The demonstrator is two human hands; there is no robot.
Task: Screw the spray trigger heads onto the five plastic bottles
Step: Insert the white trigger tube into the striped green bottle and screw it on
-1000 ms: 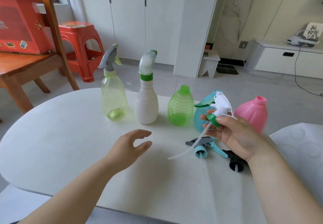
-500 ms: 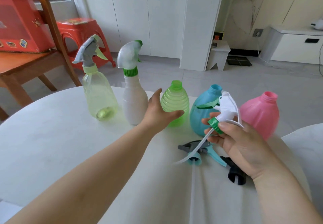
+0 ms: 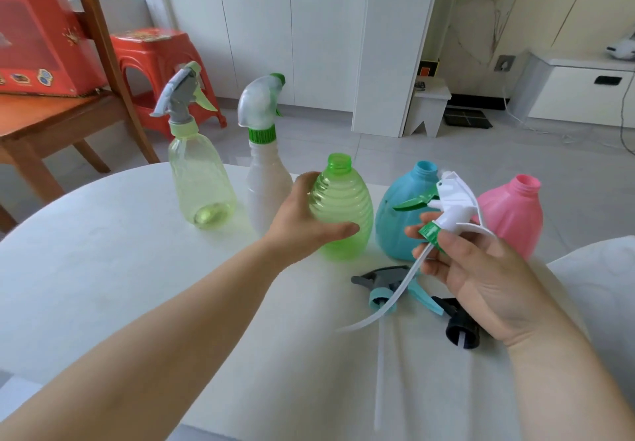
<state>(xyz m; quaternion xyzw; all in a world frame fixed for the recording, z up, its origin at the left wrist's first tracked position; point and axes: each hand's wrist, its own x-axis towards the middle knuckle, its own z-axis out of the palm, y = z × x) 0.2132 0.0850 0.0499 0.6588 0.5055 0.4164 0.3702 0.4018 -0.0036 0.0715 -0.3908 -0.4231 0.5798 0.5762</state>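
Several bottles stand in a row on the white table [image 3: 103,268]. The clear yellow-green bottle [image 3: 202,179] and the white bottle [image 3: 266,182] carry trigger heads. The ribbed green bottle [image 3: 343,207], the blue bottle [image 3: 395,213] and the pink bottle [image 3: 512,213] have open necks. My left hand [image 3: 302,220] wraps around the green bottle's left side. My right hand [image 3: 481,275] holds a white trigger head [image 3: 453,200] with a green collar and long tube, above the table. A grey-teal trigger head [image 3: 381,286] and a black one [image 3: 460,327] lie on the table.
A wooden chair [image 3: 68,121] with a red box [image 3: 37,35] stands at the left, with a red plastic stool [image 3: 154,62] behind it. White cabinets [image 3: 309,28] and a small white step stool [image 3: 429,103] are beyond the table.
My left hand reached forward from over the table and closed around the green bottle. My right hand kept the white trigger head, held slightly higher.
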